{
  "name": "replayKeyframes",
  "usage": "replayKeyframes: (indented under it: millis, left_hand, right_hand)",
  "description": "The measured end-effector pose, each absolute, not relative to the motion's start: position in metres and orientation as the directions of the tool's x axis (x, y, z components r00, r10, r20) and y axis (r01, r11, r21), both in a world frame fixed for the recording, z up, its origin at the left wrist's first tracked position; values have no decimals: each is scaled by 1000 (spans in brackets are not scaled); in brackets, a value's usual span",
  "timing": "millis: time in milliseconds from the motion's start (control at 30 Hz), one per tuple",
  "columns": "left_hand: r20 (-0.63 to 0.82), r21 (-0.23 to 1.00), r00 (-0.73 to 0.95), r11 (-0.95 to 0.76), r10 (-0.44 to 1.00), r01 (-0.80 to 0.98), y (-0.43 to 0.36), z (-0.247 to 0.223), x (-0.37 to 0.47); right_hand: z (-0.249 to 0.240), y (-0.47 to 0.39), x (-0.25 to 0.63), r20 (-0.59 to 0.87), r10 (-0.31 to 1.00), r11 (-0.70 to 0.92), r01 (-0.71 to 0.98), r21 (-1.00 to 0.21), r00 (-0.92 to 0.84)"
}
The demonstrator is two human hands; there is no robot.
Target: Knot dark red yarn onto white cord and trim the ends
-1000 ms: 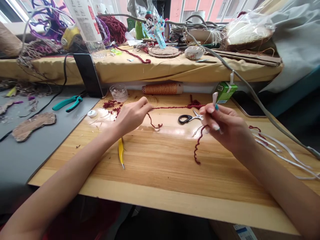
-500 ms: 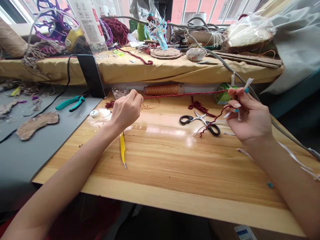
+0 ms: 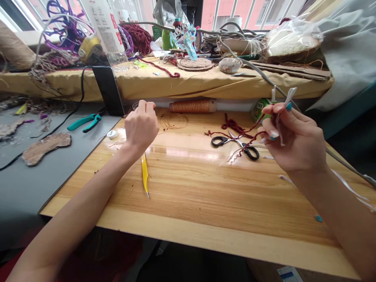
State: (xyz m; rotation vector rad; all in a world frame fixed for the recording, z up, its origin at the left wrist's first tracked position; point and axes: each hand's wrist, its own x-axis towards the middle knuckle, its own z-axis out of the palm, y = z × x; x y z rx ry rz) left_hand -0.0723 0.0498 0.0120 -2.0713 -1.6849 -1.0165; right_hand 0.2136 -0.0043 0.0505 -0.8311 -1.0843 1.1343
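My right hand (image 3: 293, 137) pinches a small bundle of dark red yarn (image 3: 256, 136) and white cord (image 3: 290, 96) at the right; two red strands hang from it to the left. Below those strands, open scissors (image 3: 235, 144) with black handles lie on the wooden table (image 3: 188, 184), beside a red yarn coil (image 3: 233, 124). At the left, my left hand (image 3: 141, 126) is closed above the table, its fingertips turned away, so what they hold is hidden. A clear cup shows partly behind it. Yellow tweezers (image 3: 145, 174) lie below that hand.
An orange thread spool (image 3: 192, 105) lies at the table's back. Left of it stand a phone (image 3: 108, 91), teal pliers (image 3: 85, 122) and a white cap (image 3: 112, 134). A grey cable (image 3: 258, 70) runs down the right. The cloth-covered ledge (image 3: 176, 86) holds yarn, bottles and cardboard.
The red strand stretched between my hands has come away from my left hand and now droops onto the table near the scissors. My left hand has moved left, over the cup.
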Motion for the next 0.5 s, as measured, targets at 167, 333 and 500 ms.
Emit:
replayKeyframes:
  millis: [167, 333, 500]
  left_hand:
    - [402, 595, 413, -576, 817, 560, 17, 28, -37]
    - [89, 887, 772, -403, 629, 227, -13, 32, -13]
    - [-71, 947, 784, -204, 616, 246, -12, 31, -15]
  right_hand:
    - [47, -24, 200, 110, 867, 134, 15, -991, -486]
    - [44, -30, 192, -185, 658, 117, 342, -932, -730]
    - [40, -24, 191, -130, 721, 114, 302, -946, -680]
